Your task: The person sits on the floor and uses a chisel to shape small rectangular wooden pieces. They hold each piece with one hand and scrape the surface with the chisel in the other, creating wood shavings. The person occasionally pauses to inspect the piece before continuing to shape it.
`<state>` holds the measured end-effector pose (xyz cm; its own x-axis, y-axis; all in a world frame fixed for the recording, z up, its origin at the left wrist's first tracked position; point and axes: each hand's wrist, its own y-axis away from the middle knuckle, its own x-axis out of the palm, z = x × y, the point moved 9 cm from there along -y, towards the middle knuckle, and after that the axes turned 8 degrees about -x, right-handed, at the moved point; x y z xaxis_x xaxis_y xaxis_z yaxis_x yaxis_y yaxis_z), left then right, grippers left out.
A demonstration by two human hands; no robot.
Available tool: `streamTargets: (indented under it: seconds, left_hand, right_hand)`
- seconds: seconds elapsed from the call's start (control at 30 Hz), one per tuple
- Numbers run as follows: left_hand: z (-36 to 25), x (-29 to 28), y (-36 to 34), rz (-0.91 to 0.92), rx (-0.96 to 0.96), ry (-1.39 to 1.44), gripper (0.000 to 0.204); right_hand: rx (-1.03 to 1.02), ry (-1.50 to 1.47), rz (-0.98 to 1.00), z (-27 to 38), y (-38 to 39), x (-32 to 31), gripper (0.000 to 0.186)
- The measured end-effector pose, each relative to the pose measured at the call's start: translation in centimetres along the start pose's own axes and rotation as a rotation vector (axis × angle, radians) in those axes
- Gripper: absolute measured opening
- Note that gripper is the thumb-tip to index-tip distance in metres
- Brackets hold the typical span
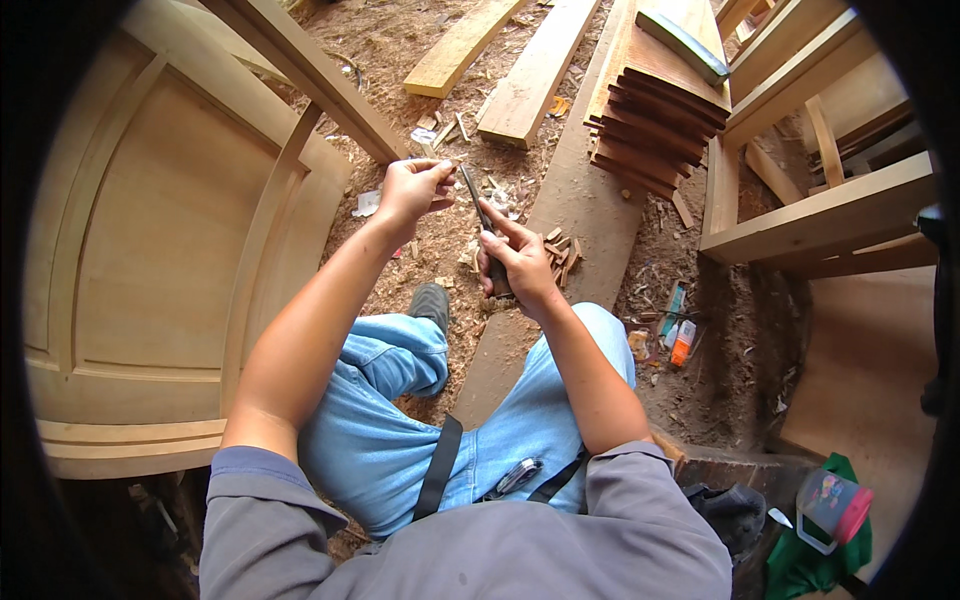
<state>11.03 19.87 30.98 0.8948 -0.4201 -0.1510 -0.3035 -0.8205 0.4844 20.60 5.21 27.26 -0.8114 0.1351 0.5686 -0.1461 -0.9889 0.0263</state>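
Over the shavings-strewn floor, a small wooden piece is pinched at the fingertips of the left grip, jutting toward the right. Just beside it sits the tip of a dark, slim tool, wrapped by the right grip, fingers curled around its handle; whether piece and tip touch cannot be told. Printing is carried by the clear, pink-lidded tub, too small to be read; orange and white are shown on the bottle. Beyond the right grip, slim brown sticks are heaped on a flat plank, below stacked dark-edged boards. At left, a smooth, pale door is framed by raised mouldings.
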Motion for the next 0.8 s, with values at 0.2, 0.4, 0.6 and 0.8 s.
streamTargets:
  seconds: [0.2,0.4,0.6,0.8]
  left_hand:
    - [-0.1,0.4,0.0,-0.056,0.123,-0.13,0.02]
    - [-3.0,0.7,1.8,-0.238,0.465,-0.61,0.019]
    - [-4.2,3.7,4.7,-0.167,0.673,-0.635,0.017]
    - [-1.5,0.4,1.1,-0.144,0.216,-0.32,0.021]
  right_hand:
    - [-0.011,-0.013,-0.012,-0.9,-0.1,-1.0,0.055]
    - [0.037,0.031,-0.135,-1.3,-0.1,-0.4,0.05]
    - [-0.177,-0.088,-1.092,1.8,0.9,-13.4,0.041]
    - [-0.094,-0.265,-0.46,-2.2,-1.7,-11.6,0.051]
